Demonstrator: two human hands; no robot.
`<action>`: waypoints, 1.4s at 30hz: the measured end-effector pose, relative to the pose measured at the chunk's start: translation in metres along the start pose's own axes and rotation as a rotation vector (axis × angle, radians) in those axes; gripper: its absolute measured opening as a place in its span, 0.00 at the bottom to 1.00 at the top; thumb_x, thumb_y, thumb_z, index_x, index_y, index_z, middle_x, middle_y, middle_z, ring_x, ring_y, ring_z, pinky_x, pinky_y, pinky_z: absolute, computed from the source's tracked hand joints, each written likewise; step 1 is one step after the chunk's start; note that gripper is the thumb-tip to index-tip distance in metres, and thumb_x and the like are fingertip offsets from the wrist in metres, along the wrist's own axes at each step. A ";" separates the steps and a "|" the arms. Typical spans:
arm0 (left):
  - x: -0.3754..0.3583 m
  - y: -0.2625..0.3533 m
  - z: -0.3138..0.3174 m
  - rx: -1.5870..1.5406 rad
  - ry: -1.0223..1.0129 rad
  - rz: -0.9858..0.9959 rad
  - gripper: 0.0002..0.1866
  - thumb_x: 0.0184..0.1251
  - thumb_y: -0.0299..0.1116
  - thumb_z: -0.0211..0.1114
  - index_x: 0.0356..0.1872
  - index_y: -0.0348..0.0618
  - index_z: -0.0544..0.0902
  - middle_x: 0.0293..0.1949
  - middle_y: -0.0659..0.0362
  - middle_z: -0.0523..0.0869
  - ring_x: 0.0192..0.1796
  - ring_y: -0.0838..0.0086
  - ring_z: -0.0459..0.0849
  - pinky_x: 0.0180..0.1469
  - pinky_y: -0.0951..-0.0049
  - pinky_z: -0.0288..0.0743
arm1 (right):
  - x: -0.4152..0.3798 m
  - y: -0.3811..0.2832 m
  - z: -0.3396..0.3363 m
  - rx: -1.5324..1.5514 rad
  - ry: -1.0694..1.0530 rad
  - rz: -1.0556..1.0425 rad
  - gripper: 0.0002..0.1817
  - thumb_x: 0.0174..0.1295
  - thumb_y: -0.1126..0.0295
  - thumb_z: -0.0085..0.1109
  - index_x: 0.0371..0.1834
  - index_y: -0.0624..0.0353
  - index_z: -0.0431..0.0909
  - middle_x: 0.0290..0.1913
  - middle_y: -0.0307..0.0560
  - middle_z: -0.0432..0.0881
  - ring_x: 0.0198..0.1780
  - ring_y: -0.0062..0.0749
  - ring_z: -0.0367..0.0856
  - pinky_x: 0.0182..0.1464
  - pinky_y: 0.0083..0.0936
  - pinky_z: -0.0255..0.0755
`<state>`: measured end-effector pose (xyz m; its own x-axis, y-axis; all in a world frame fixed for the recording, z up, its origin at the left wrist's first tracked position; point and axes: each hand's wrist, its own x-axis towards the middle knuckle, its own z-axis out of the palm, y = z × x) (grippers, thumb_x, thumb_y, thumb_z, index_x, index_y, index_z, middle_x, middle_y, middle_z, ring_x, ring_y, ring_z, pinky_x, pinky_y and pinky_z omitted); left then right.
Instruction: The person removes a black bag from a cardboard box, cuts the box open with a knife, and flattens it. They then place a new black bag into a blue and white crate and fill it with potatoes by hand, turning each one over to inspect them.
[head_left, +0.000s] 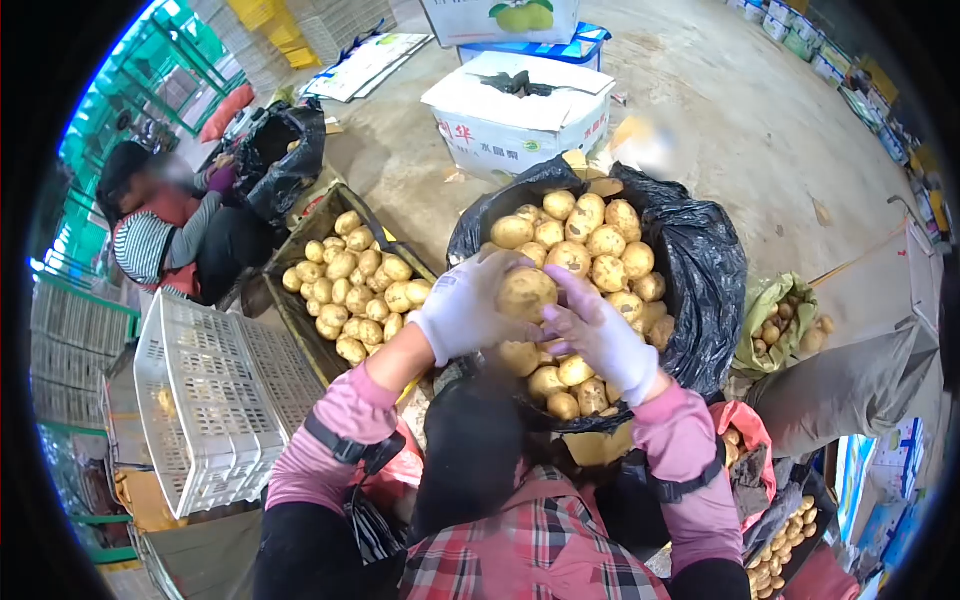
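Note:
My left hand [468, 308], in a white glove, curls around a large potato [527, 294]. On the potato's other side, the fingertips of my gloved right hand [608, 338] press against it. Both hands are above a box lined with a black plastic bag [705, 285], which is full of potatoes [607, 242]. Dark patches mark the skin of several of them. Left of my hands stands a crate of smaller potatoes [350, 268].
A white plastic crate [215, 400] stands on the left. Ahead is a white carton [515, 115]. A green sack [775, 325] of potatoes lies to the right, near a red bag [750, 430]. Another person [165, 235] sits at the upper left beside a black bag [285, 150].

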<state>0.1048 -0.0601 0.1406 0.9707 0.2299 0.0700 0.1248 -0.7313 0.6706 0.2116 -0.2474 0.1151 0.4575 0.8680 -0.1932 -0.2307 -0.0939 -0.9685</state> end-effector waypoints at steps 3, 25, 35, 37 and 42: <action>-0.014 0.040 -0.018 0.033 0.063 0.018 0.45 0.38 0.44 0.86 0.61 0.39 0.77 0.55 0.46 0.82 0.57 0.57 0.82 0.60 0.63 0.74 | 0.002 -0.009 0.011 0.238 -0.137 -0.186 0.30 0.73 0.66 0.58 0.75 0.59 0.60 0.63 0.45 0.74 0.57 0.26 0.78 0.51 0.27 0.81; -0.006 0.007 0.039 -0.685 0.257 -0.058 0.22 0.77 0.41 0.55 0.63 0.36 0.75 0.52 0.56 0.83 0.51 0.72 0.84 0.49 0.74 0.81 | -0.006 -0.027 0.005 -0.065 0.009 -0.382 0.38 0.59 0.81 0.68 0.73 0.66 0.61 0.61 0.45 0.75 0.60 0.25 0.76 0.62 0.21 0.72; -0.011 0.040 0.023 -1.251 0.024 -0.350 0.25 0.82 0.47 0.50 0.69 0.42 0.71 0.56 0.57 0.82 0.53 0.72 0.84 0.50 0.70 0.84 | 0.007 -0.015 -0.003 -0.302 0.183 -0.483 0.44 0.55 0.73 0.75 0.74 0.68 0.59 0.70 0.57 0.69 0.72 0.38 0.66 0.74 0.30 0.58; -0.011 0.029 0.031 -1.041 0.120 -0.198 0.24 0.81 0.45 0.51 0.70 0.42 0.70 0.58 0.57 0.81 0.55 0.70 0.84 0.53 0.70 0.83 | 0.009 -0.009 -0.002 -0.226 0.176 -0.473 0.42 0.58 0.69 0.73 0.73 0.69 0.60 0.70 0.58 0.69 0.72 0.39 0.66 0.74 0.31 0.57; -0.010 0.036 0.034 -1.168 0.119 -0.127 0.29 0.79 0.46 0.55 0.72 0.39 0.67 0.64 0.56 0.76 0.60 0.71 0.81 0.57 0.68 0.83 | 0.012 -0.007 -0.008 -0.230 0.191 -0.521 0.36 0.68 0.59 0.64 0.72 0.68 0.63 0.69 0.59 0.71 0.72 0.41 0.68 0.74 0.32 0.58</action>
<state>0.1063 -0.1107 0.1383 0.9319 0.3622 -0.0189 -0.1044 0.3177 0.9424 0.2254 -0.2402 0.1180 0.6115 0.7271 0.3120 0.2478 0.1985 -0.9483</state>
